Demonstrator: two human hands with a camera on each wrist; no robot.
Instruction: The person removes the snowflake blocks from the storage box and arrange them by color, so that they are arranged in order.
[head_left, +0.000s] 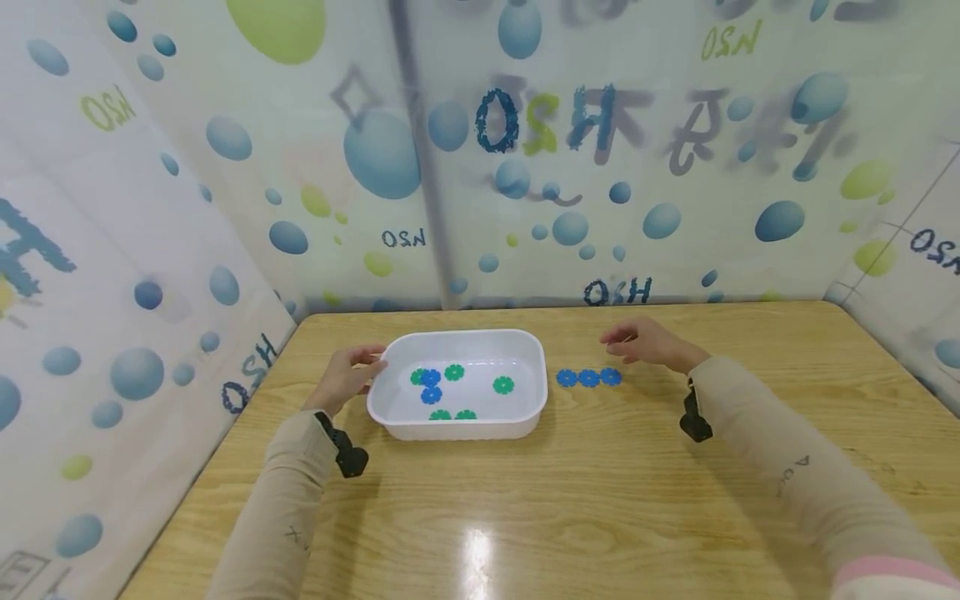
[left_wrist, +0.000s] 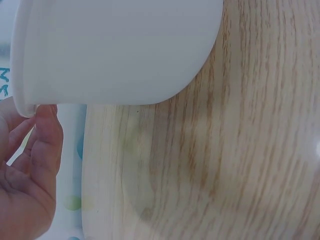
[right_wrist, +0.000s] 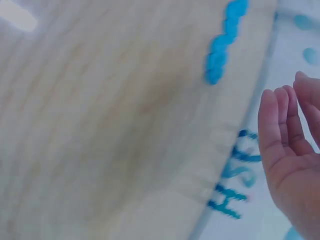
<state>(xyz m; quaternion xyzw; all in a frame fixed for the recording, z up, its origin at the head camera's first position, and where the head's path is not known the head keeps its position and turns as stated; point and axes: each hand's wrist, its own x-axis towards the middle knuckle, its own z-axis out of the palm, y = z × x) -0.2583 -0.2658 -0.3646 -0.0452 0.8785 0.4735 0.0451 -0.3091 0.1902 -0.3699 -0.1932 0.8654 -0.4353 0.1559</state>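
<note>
My left hand (head_left: 348, 377) holds the left end of a white plastic basin (head_left: 465, 430), fingers and thumb at its rim. The left wrist view shows the fingertips of that hand (left_wrist: 35, 160) against the lip of the basin (left_wrist: 115, 55). Inside lie several green flower-shaped discs (head_left: 503, 385) and two blue ones (head_left: 431, 395). To the right of the basin, three blue flower-shaped discs (head_left: 589, 378) form a row on the table. Just beyond the row's right end, my right hand (head_left: 651, 343) hovers with loosely bent fingers; nothing shows in it (right_wrist: 292, 145).
The wooden table (head_left: 570, 517) reaches back to a wall covering (head_left: 645, 192) printed with bubbles and letters. Another such covering (head_left: 112, 250) runs along the left side. A black wrist camera (head_left: 351, 457) sits on the left wrist, another (head_left: 695, 421) on the right.
</note>
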